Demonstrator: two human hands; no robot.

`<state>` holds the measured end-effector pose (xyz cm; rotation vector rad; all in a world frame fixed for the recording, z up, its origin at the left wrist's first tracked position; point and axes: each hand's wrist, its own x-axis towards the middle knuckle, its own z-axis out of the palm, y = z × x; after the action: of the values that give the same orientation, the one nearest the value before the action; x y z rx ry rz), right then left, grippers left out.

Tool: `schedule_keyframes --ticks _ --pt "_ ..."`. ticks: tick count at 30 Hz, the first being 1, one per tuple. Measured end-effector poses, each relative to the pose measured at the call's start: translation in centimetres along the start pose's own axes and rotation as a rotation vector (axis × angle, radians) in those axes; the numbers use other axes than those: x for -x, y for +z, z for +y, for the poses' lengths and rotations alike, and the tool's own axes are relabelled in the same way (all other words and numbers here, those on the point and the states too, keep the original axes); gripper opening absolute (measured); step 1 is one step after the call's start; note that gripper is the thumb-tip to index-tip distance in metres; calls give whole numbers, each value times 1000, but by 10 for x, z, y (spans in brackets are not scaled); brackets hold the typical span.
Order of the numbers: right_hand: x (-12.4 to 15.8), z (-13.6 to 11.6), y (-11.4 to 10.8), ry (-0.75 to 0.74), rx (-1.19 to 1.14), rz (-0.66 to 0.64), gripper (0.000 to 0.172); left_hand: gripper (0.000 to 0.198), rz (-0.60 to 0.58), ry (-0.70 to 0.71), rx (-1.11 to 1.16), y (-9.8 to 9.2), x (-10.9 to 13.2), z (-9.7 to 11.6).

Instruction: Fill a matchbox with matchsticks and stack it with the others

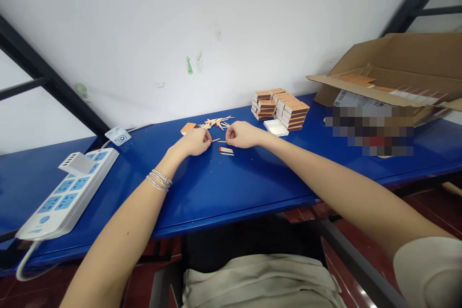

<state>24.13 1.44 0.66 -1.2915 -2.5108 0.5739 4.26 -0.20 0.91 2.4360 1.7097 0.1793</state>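
My left hand is closed, its fingertips pinching a matchstick that points to the right. Facing it, my right hand pinches another matchstick, whose red head points left. The two sticks nearly meet; whether they touch is too small to tell. Just below them, several matches lie side by side in a short row, red heads to the left. Behind my hands is a loose pile of matches. An orange matchbox lies behind my left hand, partly hidden by it.
Stacked matchboxes stand against the wall, with a white tray before them. An open cardboard box is at the right. A power strip and a small white device lie on the left of the blue table.
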Motion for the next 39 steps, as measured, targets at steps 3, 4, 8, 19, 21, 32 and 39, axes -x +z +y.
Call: schedule_keyframes --ticks 3,4,8,19,21,32,39 --pt "2 1 -4 15 -1 -3 10 14 6 2 12 -1 0 0" --pt "2 1 -5 8 -7 -43 9 14 6 1 23 -1 0 1" --pt "3 5 -8 -48 -15 -129 9 13 -12 -9 109 -4 1 4" --pt "-9 25 -4 84 119 278 17 14 -54 66 360 3 1 13" --pt "-11 30 -3 98 159 311 18 14 -108 114 369 4 1 14" --pt "-27 27 16 36 319 301 24 25 -99 44 392 -2 -1 6" --pt "-21 29 8 115 335 246 23 19 -71 17 422 0 -1 6"
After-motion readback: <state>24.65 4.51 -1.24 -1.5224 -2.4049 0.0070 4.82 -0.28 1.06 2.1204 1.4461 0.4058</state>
